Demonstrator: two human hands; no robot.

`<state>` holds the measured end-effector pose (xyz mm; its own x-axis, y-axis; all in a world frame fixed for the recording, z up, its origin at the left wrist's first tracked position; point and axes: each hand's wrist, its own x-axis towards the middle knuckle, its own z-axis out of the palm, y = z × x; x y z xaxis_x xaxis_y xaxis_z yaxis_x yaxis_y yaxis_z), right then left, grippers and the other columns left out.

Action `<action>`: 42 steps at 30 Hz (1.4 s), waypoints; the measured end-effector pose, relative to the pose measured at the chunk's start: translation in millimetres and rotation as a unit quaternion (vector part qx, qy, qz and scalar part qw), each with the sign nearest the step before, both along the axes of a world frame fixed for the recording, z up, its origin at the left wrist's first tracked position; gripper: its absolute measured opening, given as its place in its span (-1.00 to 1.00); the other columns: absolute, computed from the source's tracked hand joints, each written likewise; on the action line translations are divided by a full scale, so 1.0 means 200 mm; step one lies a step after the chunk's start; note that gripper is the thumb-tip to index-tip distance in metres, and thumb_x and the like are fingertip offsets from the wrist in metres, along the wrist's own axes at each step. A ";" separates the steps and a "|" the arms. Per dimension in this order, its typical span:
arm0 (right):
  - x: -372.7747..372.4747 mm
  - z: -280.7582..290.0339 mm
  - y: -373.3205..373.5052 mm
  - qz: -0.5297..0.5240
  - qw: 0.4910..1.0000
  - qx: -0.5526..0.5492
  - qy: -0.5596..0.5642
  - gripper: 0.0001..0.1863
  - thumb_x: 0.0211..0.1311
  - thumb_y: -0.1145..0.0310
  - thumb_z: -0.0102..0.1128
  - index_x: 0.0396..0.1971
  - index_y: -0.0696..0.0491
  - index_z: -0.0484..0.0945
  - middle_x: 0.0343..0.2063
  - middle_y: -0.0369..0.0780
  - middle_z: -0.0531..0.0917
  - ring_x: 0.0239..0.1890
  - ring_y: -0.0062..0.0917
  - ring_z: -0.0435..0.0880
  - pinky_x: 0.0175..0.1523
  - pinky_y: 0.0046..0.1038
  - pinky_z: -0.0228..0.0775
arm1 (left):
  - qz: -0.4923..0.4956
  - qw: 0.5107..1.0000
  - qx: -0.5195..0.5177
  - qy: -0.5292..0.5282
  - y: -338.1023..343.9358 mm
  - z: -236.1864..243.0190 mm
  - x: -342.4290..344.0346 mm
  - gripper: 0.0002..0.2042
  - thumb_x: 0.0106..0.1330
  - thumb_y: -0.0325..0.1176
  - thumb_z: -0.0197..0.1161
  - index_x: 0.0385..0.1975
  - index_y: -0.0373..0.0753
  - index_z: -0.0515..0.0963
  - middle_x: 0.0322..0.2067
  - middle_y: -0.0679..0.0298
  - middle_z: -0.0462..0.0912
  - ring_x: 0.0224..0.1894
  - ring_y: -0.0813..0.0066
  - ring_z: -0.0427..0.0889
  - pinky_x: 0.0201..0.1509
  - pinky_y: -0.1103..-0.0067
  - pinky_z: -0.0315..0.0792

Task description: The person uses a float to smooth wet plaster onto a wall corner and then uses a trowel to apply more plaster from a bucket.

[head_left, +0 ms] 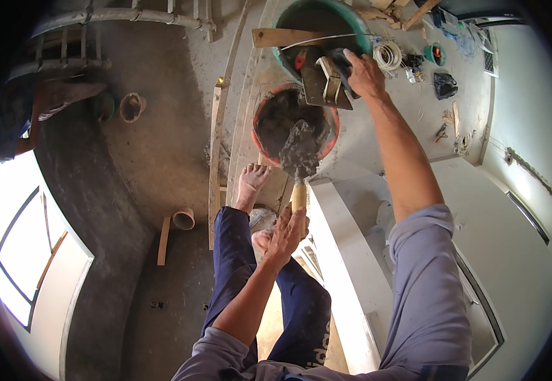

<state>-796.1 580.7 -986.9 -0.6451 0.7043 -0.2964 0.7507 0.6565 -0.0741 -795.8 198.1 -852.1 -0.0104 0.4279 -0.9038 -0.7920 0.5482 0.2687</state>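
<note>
My left hand [285,232] grips the wooden handle [299,197] of a trowel, whose blade [298,149] is loaded with wet grey mortar and reaches over an orange bucket [264,114] containing more mortar. My right hand [366,76] is closed on a black flat tool [341,66] at the rim of a green tub [359,28]. Right beside that tool, a flat metal trowel [319,92] with a pale handle sits above the orange bucket. A board [263,38] lies across the tub's left rim. My bare feet [253,181] are just below the orange bucket.
Long planks [215,159] run beneath and beside me. A white boxed ledge [345,247] is at right. Coiled cable [387,56], wood scraps and bags [444,86] lie upper right. Small buckets [133,108] stand left, near another person [34,114] and a metal frame [117,19].
</note>
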 end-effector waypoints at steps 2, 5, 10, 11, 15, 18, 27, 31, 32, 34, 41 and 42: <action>0.03 0.06 0.05 -0.037 0.999 0.001 0.037 -0.58 0.26 0.26 0.05 0.14 -0.18 0.49 -0.13 0.01 0.61 -0.06 -0.06 0.59 0.01 -0.12 0.47 | -0.009 1.000 0.008 0.015 0.02 0.01 0.00 -0.60 0.41 -0.01 -0.01 -0.09 -0.27 0.40 -0.45 0.35 0.44 -0.50 0.65 0.40 -0.46 0.67 0.30; 0.06 0.39 -0.01 -0.096 0.993 -0.049 0.051 -0.58 0.32 0.20 -0.06 0.14 -0.08 0.49 -0.06 0.03 0.61 0.01 -0.07 0.56 0.10 -0.21 0.41 | -0.038 0.997 -0.006 0.071 0.00 0.00 0.01 -0.59 0.41 -0.02 -0.01 -0.07 -0.29 0.39 -0.45 0.34 0.44 -0.49 0.63 0.41 -0.46 0.66 0.30; 0.46 0.96 -0.49 -0.116 0.940 -0.293 0.132 -0.59 0.29 0.33 0.03 0.13 0.03 0.51 0.04 0.06 0.57 0.12 -0.16 0.55 0.20 -0.36 0.34 | -0.097 0.993 -0.031 0.058 0.01 -0.02 0.01 -0.59 0.42 -0.07 -0.02 -0.06 -0.37 0.36 -0.51 0.18 0.46 -0.47 0.46 0.52 -0.45 0.47 0.40; 0.47 1.03 -0.64 -0.154 0.924 -0.330 0.119 -0.60 0.29 0.36 0.04 0.12 0.04 0.52 0.01 0.06 0.58 0.11 -0.17 0.56 0.19 -0.38 0.35 | -0.114 0.992 -0.033 0.043 0.04 0.02 -0.01 -0.59 0.43 -0.08 -0.02 -0.07 -0.38 0.37 -0.52 0.17 0.45 -0.48 0.44 0.53 -0.45 0.44 0.40; 0.43 1.01 -0.94 -0.182 0.923 -0.340 -0.002 -0.62 0.32 0.31 0.02 0.11 0.01 0.53 -0.19 0.08 0.65 -0.11 -0.14 0.65 0.00 -0.27 0.43 | -0.261 0.900 0.112 0.331 -0.14 -0.17 0.17 -0.61 0.12 -0.50 0.22 0.00 -0.25 0.40 -0.14 -0.17 0.42 -0.31 -0.02 0.57 -0.33 0.25 0.48; 0.47 0.94 -0.95 -0.205 0.901 -0.381 -0.013 -0.61 0.32 0.27 0.02 0.11 -0.01 0.53 -0.29 0.07 0.65 -0.23 -0.09 0.65 -0.08 -0.23 0.43 | -0.325 0.757 0.180 0.538 -0.19 -0.19 0.21 -0.54 0.09 -0.53 0.24 0.05 -0.24 0.38 -0.04 -0.24 0.39 -0.23 -0.16 0.56 -0.24 0.22 0.49; 0.40 0.85 -1.15 -0.163 0.936 -0.310 -0.026 -0.59 0.23 0.30 0.05 0.08 0.03 0.55 -0.18 0.10 0.62 -0.07 -0.03 0.59 0.07 -0.21 0.40 | -0.223 0.879 0.120 0.404 -0.19 -0.12 0.20 -0.55 0.31 -0.34 0.15 0.08 -0.48 0.23 -0.28 -0.29 0.52 -0.25 -0.21 0.56 -0.20 0.18 0.44; 0.42 0.75 -1.21 -0.149 0.953 -0.262 0.032 -0.60 0.22 0.30 0.03 0.06 -0.02 0.57 -0.36 0.06 0.62 -0.20 -0.05 0.61 -0.04 -0.12 0.43 | -0.218 0.915 0.016 0.339 -0.11 -0.03 0.14 -0.55 0.31 -0.35 0.15 0.07 -0.49 0.21 -0.30 -0.30 0.52 -0.27 -0.25 0.57 -0.20 0.17 0.44; 0.37 0.74 -1.23 -0.150 0.956 -0.249 0.033 -0.60 0.22 0.31 0.03 0.06 -0.02 0.58 -0.37 0.06 0.62 -0.21 -0.05 0.61 -0.05 -0.11 0.43 | -0.175 0.912 0.060 0.367 -0.14 -0.07 0.14 -0.54 0.30 -0.35 0.15 0.07 -0.51 0.20 -0.31 -0.30 0.52 -0.28 -0.24 0.57 -0.19 0.17 0.45; 0.34 0.64 -1.21 -0.158 0.961 -0.222 0.034 -0.61 0.22 0.31 0.00 0.04 -0.04 0.60 -0.38 0.08 0.62 -0.22 -0.05 0.61 -0.06 -0.11 0.44 | -0.185 0.926 0.002 0.328 -0.09 0.02 0.12 -0.59 0.26 -0.40 0.16 0.10 -0.27 0.28 -0.20 -0.25 0.52 -0.21 -0.18 0.59 -0.11 0.21 0.47; 0.48 0.32 -0.67 0.025 0.977 -0.179 0.110 -0.64 0.28 0.26 -0.02 0.00 0.02 0.61 -0.10 0.01 0.64 -0.05 -0.06 0.60 0.06 -0.25 0.45 | -0.319 0.781 0.171 0.510 -0.21 -0.15 0.23 -0.69 0.11 -0.54 0.21 -0.11 -0.31 0.44 -0.10 -0.22 0.38 -0.19 -0.16 0.53 -0.19 0.20 0.48; 0.47 0.40 -0.69 -0.027 0.970 -0.226 0.087 -0.64 0.28 0.26 -0.02 0.01 0.02 0.60 -0.09 0.01 0.64 -0.05 -0.06 0.60 0.05 -0.26 0.45 | -0.350 0.761 0.173 0.518 -0.21 -0.13 0.21 -0.68 0.05 -0.57 0.23 -0.14 -0.31 0.47 -0.09 -0.21 0.36 -0.19 -0.17 0.51 -0.21 0.20 0.48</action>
<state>-701.7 441.9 -907.3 -0.6783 0.5626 -0.4727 0.7339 0.4866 -0.4740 -754.6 155.1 -878.4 -0.3003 0.8669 -0.3979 0.3956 0.4928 0.7750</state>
